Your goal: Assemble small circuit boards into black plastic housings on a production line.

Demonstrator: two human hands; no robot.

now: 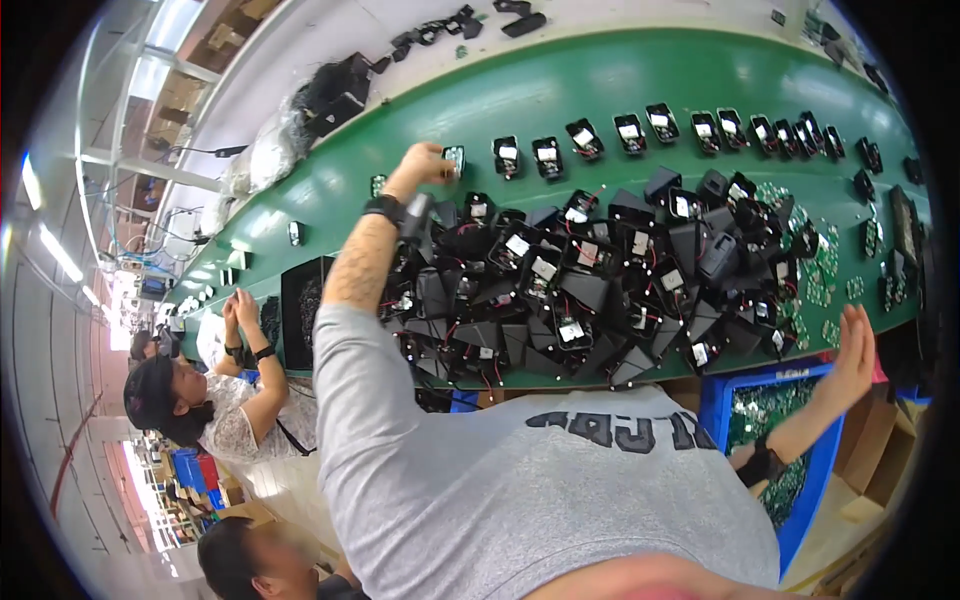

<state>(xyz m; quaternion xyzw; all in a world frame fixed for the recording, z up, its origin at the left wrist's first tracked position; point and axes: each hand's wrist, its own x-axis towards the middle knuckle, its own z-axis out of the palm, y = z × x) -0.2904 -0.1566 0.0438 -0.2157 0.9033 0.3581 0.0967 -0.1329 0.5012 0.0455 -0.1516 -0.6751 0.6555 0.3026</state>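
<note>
My left hand [428, 165] reaches to the far side of the green table, its fingers curled against a small black plastic housing [455, 158] with electronics inside. That housing stands at the left end of a row of similar open housings, such as this black housing [507, 157]. Below the hand spreads a large heap of black housings [585, 290] with boards, white labels and thin red wires. My right hand [853, 360] is in the air at the table's right front, fingers stretched out and holding nothing. Loose green circuit boards [822, 265] lie beside the heap.
A blue bin [712, 410] of circuit boards stands at the front right, near a cardboard box [880, 440]. On the left are a black tray [292, 325] of small dark parts and a co-worker [250, 410] at the table. Another person [235, 560] is at the lower left.
</note>
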